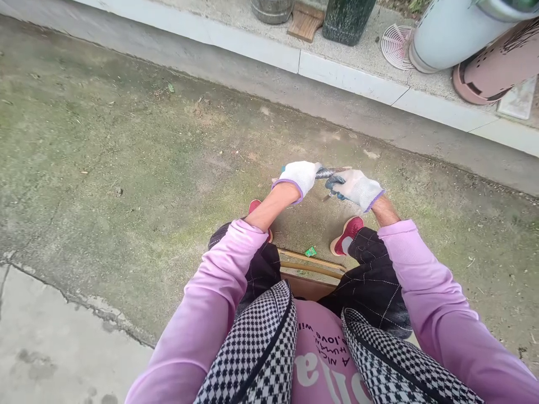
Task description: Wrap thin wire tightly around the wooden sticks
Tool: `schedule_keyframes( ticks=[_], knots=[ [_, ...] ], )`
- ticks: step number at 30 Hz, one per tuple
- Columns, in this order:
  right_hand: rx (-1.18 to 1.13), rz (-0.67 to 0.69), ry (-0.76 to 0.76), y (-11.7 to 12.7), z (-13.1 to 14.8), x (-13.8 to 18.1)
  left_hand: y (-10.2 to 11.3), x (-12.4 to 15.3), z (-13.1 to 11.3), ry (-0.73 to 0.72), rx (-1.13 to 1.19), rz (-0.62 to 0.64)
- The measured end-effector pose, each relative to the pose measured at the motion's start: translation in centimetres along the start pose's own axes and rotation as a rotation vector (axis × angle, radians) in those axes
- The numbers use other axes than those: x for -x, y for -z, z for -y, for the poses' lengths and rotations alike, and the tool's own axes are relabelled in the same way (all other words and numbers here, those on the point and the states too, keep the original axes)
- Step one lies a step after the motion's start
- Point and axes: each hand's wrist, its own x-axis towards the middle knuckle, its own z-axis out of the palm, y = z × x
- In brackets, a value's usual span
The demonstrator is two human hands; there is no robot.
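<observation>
My left hand (300,176), in a white glove with a purple cuff, is closed around a short rod (325,173) that looks silvery-grey and ridged, as if wrapped. From the glove the rod runs right, toward a brownish end by my other hand. My right hand (354,187), gloved in white with dark blue-grey fingertips, has its fingers curled together close beside the rod. A thin, pale tip pokes out below those fingers; what it belongs to is hidden. Both hands are held out over the ground between my red shoes (350,233).
I sit on a low wooden seat (314,261); a small green wrapper (310,251) lies before it. Along the far side runs a tiled ledge (349,81) bearing a wooden board (306,22), a dark green container (347,21), a pink round grille (398,47) and pots (452,33).
</observation>
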Motion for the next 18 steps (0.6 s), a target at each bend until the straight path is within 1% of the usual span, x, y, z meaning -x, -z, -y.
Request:
schedule_keyframes(
  ticks=[2, 4, 6, 7, 9, 11, 12, 14, 16, 18],
  knots=[
    [-0.042, -0.056, 0.012, 0.1, -0.4, -0.4, 0.3, -0.2, 0.2, -0.031, 0.135, 0.006],
    [-0.150, -0.111, 0.035, 0.3, -0.9, -0.7, 0.8, -0.4, 0.3, -0.043, 0.404, 0.028],
    [-0.247, -0.131, 0.071, 0.3, -1.3, -0.9, 1.6, -0.5, 0.4, -0.010, 0.672, 0.023],
    [-0.280, -0.129, 0.085, 0.3, -1.4, -1.0, 2.0, -0.5, 0.4, 0.014, 0.763, 0.003],
    [-0.320, -0.118, 0.101, 0.2, -1.4, -0.9, 2.4, -0.6, 0.5, 0.049, 0.826, -0.041],
    [-0.330, -0.102, 0.127, -0.1, -1.2, -0.5, 2.4, -0.8, 1.0, 0.071, 0.756, -0.072],
    [-0.317, -0.092, 0.142, -0.1, -1.0, -0.3, 2.3, -0.9, 1.3, 0.074, 0.673, -0.084],
    [-0.266, -0.076, 0.148, -0.2, -0.6, 0.2, 1.8, -1.1, 1.8, 0.062, 0.432, -0.093],
    [-0.197, -0.079, 0.101, 0.0, -0.4, 0.6, 1.2, -1.0, 2.1, 0.058, 0.172, -0.079],
    [-0.134, -0.101, 0.038, 0.4, -0.4, 0.9, 0.8, -0.8, 1.9, 0.086, -0.016, -0.040]
  ],
)
